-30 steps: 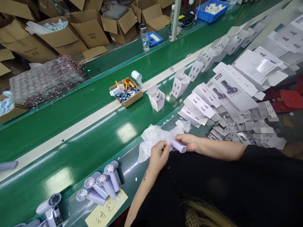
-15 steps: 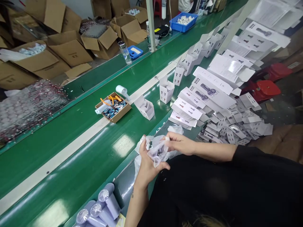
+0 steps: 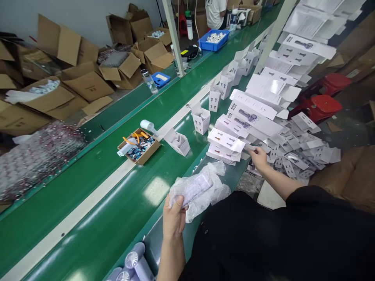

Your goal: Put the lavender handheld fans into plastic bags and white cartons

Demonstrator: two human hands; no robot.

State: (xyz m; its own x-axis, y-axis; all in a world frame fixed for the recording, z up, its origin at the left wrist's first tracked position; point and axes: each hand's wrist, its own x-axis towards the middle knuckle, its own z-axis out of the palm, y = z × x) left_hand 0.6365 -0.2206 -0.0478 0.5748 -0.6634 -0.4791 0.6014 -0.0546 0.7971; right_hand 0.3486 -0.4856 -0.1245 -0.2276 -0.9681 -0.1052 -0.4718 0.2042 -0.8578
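Observation:
My left hand (image 3: 175, 218) is closed around one end of a lilac handheld device (image 3: 195, 186) wrapped in a clear plastic bag. More crumpled plastic bags (image 3: 218, 181) lie beneath and beside it at the belt's near edge. Off to the right, my right hand (image 3: 259, 158) pinches the edge of a flat white printed carton (image 3: 226, 139) in the nearest stack; its fingertips are partly hidden. Several lilac cylindrical parts (image 3: 142, 265) with shiny round ends sit at the bottom, left of my left forearm.
On the green belt (image 3: 96, 218) stand an opened white box (image 3: 177, 142), a row of filled boxes (image 3: 200, 120) and a small cardboard tray (image 3: 140, 150) with orange-handled pliers. Folded cartons (image 3: 295, 150) pile up at right, near red stools (image 3: 324, 107). A metal post (image 3: 173, 37) rises behind.
My right hand has left the bagged device and moved right to the carton stack. My left hand now holds the device alone, turned lengthwise over the loose bags. The view has shifted slightly.

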